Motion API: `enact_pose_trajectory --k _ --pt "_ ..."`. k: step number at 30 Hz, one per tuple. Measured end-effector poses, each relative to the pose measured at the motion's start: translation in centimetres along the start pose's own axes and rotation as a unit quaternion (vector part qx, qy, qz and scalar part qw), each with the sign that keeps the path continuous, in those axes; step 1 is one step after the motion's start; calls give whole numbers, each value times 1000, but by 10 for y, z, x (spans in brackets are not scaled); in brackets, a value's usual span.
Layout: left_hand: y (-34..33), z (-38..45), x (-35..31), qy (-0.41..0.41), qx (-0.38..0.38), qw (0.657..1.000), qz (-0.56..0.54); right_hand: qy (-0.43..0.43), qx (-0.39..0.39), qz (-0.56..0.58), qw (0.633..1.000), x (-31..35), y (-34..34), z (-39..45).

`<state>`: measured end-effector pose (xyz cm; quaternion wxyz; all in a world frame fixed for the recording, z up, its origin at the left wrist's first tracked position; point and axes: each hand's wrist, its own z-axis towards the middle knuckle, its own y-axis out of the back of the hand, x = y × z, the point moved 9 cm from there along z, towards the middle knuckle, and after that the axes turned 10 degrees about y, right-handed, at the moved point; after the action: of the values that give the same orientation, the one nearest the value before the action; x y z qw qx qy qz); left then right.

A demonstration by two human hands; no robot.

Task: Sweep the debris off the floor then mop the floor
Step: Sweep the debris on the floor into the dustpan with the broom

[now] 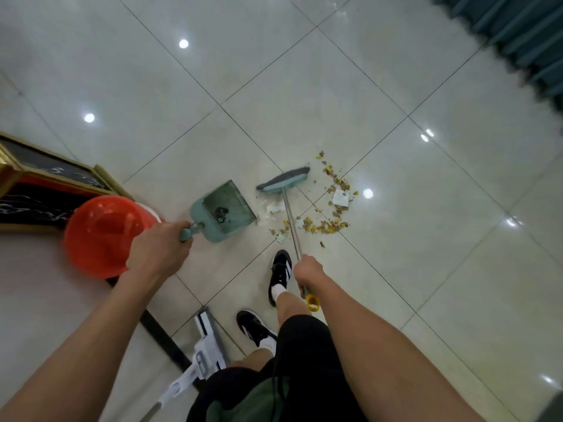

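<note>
My left hand (158, 249) grips the handle of a teal dustpan (225, 208), whose tray rests on the floor with a little dark dirt inside. My right hand (308, 272) is closed around the metal pole of a teal broom (285, 181); its bristle head stands on the tiles just right of the dustpan's mouth. Debris (330, 208) of yellow and brown scraps, dry bits and small paper pieces lies scattered to the right of the broom head and along the pole.
An orange bucket (100, 236) stands at the left beside a gold-framed dark panel (45, 190). A white mop (204, 351) lies on the floor near my feet. My black shoes (279, 274) stand below the debris. Teal curtains (524, 35) hang at the top right.
</note>
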<state>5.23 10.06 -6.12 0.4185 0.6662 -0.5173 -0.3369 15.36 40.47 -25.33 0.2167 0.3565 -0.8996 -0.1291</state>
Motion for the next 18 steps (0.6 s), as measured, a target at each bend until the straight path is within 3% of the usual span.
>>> enact_pose_trajectory --k 4,11,18 --pt "-17 -43 24 -1 3 1000 -21 -2 -2 -9 1000 -30 -24 -33" --pt "-30 -109 59 5 -20 998 -59 56 -80 39 994 -55 -13 -91" --pt "-40 -138 76 43 -19 998 -46 135 -74 -125 980 -44 14 -110"
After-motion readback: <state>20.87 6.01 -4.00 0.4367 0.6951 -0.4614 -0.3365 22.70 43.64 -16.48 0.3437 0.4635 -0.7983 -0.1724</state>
